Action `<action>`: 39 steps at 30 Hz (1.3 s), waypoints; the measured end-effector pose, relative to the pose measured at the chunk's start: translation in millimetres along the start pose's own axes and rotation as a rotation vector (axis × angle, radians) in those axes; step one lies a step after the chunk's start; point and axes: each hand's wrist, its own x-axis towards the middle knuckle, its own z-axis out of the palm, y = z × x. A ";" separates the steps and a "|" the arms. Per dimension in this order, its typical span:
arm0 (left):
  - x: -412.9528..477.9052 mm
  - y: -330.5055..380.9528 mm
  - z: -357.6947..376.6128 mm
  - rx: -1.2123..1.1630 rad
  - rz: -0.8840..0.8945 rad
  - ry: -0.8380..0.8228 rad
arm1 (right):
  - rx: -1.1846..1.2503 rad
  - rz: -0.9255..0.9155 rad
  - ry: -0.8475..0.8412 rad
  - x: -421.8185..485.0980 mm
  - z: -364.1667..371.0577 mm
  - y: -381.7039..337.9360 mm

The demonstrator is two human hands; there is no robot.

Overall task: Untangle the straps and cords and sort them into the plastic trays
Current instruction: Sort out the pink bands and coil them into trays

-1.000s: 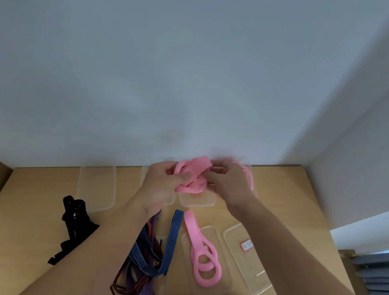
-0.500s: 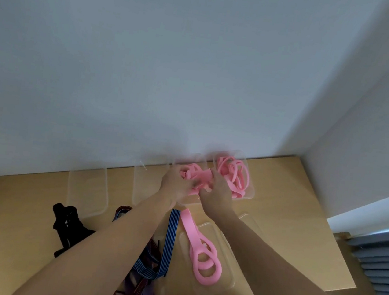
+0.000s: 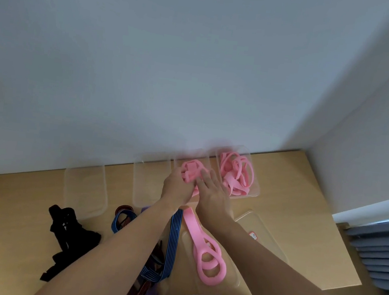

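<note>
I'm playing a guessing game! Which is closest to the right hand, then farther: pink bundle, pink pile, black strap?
1. pink bundle: touching, under the right hand.
2. pink pile: in the tray just right.
3. black strap: far left.

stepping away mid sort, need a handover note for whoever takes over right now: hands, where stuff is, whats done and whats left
Left hand grips the pink bundle, in or just over the third tray from the left. Right hand presses the bundle with straight fingers.
Done: the far-right tray holds pink bands.
Left: a long pink band lies nearer the person. The blue striped straps and the black strap pile are unsorted on the table. The leftmost tray and second tray look empty.
</note>
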 end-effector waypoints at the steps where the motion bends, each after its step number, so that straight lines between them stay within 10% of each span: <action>1: 3.5 -1.4 -2.5 0.031 0.002 -0.024 | -0.015 -0.008 0.019 0.2 1.7 0.7; 14: 28.4 -3.9 -21.6 0.127 0.031 -0.294 | -0.087 -0.202 0.264 1.2 10.2 25.6; 24: 27.7 0.6 4.0 1.029 0.297 -0.124 | -0.223 -0.223 0.097 10.9 12.9 31.6; 39: 31.4 -3.7 8.8 1.268 0.396 -0.020 | -0.443 -0.261 -0.331 25.2 -8.7 7.3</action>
